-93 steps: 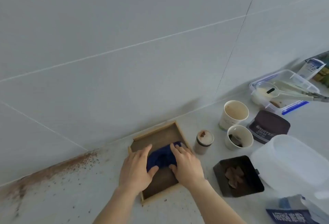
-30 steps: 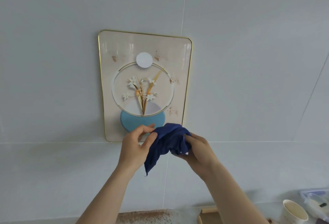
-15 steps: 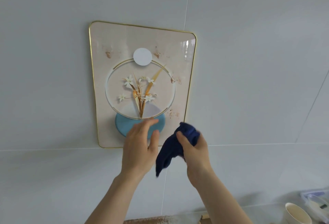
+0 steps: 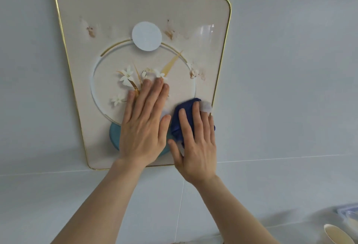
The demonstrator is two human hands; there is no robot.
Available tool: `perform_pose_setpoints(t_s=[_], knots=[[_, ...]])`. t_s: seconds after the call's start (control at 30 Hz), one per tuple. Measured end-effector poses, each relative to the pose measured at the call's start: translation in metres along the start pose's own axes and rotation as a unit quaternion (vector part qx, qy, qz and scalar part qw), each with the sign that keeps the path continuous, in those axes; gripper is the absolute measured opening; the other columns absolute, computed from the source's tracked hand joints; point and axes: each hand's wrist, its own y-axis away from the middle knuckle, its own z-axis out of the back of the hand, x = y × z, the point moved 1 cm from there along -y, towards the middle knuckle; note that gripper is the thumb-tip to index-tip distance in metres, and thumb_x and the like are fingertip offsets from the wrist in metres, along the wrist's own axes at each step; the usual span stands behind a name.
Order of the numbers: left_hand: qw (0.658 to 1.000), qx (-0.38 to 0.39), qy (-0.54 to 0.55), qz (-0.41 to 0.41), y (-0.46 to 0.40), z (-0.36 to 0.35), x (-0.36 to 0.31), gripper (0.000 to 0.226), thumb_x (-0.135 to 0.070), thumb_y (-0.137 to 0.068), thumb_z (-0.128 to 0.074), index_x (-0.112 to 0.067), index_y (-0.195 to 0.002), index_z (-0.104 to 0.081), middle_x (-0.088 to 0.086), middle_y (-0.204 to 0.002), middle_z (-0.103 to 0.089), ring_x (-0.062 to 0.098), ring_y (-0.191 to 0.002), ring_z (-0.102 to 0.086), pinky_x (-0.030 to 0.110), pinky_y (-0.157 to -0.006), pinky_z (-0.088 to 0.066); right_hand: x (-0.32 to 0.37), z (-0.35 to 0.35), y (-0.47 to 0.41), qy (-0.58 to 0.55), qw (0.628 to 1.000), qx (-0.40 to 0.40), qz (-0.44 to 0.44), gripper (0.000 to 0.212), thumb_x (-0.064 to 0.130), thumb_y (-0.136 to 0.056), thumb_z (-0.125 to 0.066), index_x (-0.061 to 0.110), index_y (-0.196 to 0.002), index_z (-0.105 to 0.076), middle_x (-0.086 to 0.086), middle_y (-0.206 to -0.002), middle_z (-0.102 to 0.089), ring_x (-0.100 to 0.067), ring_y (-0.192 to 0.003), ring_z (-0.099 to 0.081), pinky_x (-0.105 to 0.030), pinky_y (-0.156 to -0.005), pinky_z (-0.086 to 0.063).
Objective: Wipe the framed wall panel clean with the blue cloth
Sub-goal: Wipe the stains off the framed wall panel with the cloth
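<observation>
The framed wall panel (image 4: 108, 20) hangs on the grey tiled wall, beige with a thin gold rim, a flower picture and brown smudges near its top and right side. My left hand (image 4: 144, 125) lies flat and spread on the panel's lower middle, holding nothing. My right hand (image 4: 195, 143) presses the dark blue cloth (image 4: 179, 121) against the panel's lower right corner, fingers spread over it. Most of the cloth is hidden under that hand.
A paper cup (image 4: 336, 235) and the corner of a clear plastic box (image 4: 348, 212) show at the bottom right on the counter. The grey wall tiles (image 4: 290, 88) surround the panel.
Both hands have risen onto the panel. The left hand went from hovering to flat on the surface, and the right hand pushed the cloth against the lower right corner. The view moved closer.
</observation>
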Motion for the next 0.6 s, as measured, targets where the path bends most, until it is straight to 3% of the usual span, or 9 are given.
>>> perform_pose_setpoints(t_s=[0.1, 0.27, 0.47, 0.6], knots=[[1.000, -0.025, -0.017, -0.003, -0.001, -0.010, 0.002, 0.061, -0.040, -0.110, -0.023, -0.017, -0.167, -0.016, -0.002, -0.176, -0.008, 0.018, -0.164, -0.004, 0.044, -0.133, 0.001, -0.012, -0.005, 0.003, -0.001, 0.999, -0.015, 0.046, 0.055, 0.039, -0.108, -0.045, 0.019, -0.158, -0.038, -0.018, -0.168, -0.029, -0.032, -0.158, -0.024, -0.051, -0.129, -0.021], [0.998, -0.053, -0.043, -0.007, 0.002, -0.019, 0.004, 0.062, -0.040, -0.111, -0.026, -0.018, -0.167, -0.013, -0.004, -0.176, -0.004, 0.017, -0.164, -0.003, 0.044, -0.133, 0.000, -0.034, 0.012, -0.004, 0.055, 0.988, -0.016, 0.141, 0.049, 0.006, -0.100, -0.065, 0.015, -0.147, -0.055, -0.018, -0.158, -0.046, -0.037, -0.146, -0.047, -0.052, -0.124, -0.036], [0.998, -0.055, -0.037, -0.002, 0.001, -0.016, 0.002, 0.062, -0.040, -0.111, -0.025, -0.018, -0.167, -0.013, -0.003, -0.176, -0.007, 0.016, -0.164, -0.001, 0.044, -0.133, 0.001, -0.032, 0.028, -0.036, 0.011, 0.997, -0.078, 0.022, 0.042, 0.004, -0.104, -0.056, 0.008, -0.146, -0.056, -0.018, -0.158, -0.047, -0.037, -0.151, -0.039, -0.060, -0.120, -0.035], [0.998, -0.048, -0.034, 0.003, 0.001, -0.015, 0.002, 0.062, -0.040, -0.111, -0.025, -0.018, -0.167, -0.013, -0.002, -0.176, -0.009, 0.017, -0.164, -0.003, 0.045, -0.133, -0.001, -0.024, 0.020, -0.023, -0.019, 0.996, -0.092, 0.000, 0.038, 0.003, -0.105, -0.052, 0.005, -0.143, -0.058, -0.017, -0.155, -0.051, -0.035, -0.150, -0.040, -0.060, -0.113, -0.045]])
